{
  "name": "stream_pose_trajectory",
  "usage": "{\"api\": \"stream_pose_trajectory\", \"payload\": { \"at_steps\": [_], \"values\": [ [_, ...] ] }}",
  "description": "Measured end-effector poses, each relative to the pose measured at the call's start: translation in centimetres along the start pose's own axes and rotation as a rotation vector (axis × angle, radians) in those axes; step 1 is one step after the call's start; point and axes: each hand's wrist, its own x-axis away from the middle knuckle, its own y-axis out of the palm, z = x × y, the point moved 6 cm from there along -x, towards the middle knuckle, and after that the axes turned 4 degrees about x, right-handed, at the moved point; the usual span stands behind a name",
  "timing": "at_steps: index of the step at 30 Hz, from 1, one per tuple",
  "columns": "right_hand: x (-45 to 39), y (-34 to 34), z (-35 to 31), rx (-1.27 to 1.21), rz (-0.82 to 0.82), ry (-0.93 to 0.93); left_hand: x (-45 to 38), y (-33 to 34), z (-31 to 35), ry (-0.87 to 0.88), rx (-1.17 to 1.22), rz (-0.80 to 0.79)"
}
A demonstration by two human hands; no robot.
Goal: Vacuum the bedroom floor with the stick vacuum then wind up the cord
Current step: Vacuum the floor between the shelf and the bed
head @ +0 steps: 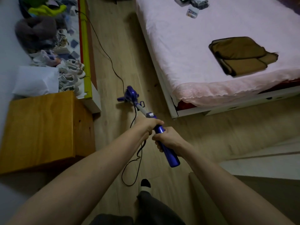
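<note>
The stick vacuum (146, 116) runs forward and slightly left from both hands, head on the floor (113, 46) between bed (211, 38) and cabinet (40, 127). The left hand (148, 125) grips the handle nearer the head; the right hand (167, 139) grips behind it. The cord (103, 51) trails ahead.

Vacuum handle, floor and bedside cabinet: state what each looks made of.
Vacuum handle: glossy purple, probably plastic or coated metal; it shows a sheen.
Floor: pale wood-look planks, laminate or wood; seams visible.
Bedside cabinet: orange-toned wood or veneer, smooth finish with visible grain.
</note>
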Motion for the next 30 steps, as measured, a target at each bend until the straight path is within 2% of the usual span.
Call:
{"api": "stream_pose_trajectory", "payload": {
  "at_steps": [8, 15, 21, 26, 30],
  "values": [
    [-2.8, -0.6, 0.8, -0.117, 0.076, 0.049, -2.3, 1.3, 0.7, -0.003, -0.023, -0.050],
    [-4.9, 0.3, 4.6, -0.257, 0.170, 0.155, -5.0, 2.9, -0.8, -0.008, -0.200, -0.132],
    [-8.3, 2.0, 6.8, -0.230, 0.159, 0.164, -8.2, 0.1, -2.8, 0.105, -0.288, -0.240],
    [-13.4, 3.5, 11.1, -0.167, 0.167, 0.220, -14.3, -5.3, -8.0, 0.041, -0.240, -0.092],
    [-18.2, 6.0, 16.2, -0.177, 0.186, 0.281, -20.9, -7.4, -11.6, 0.104, -0.286, 0.028]
  ]
}}
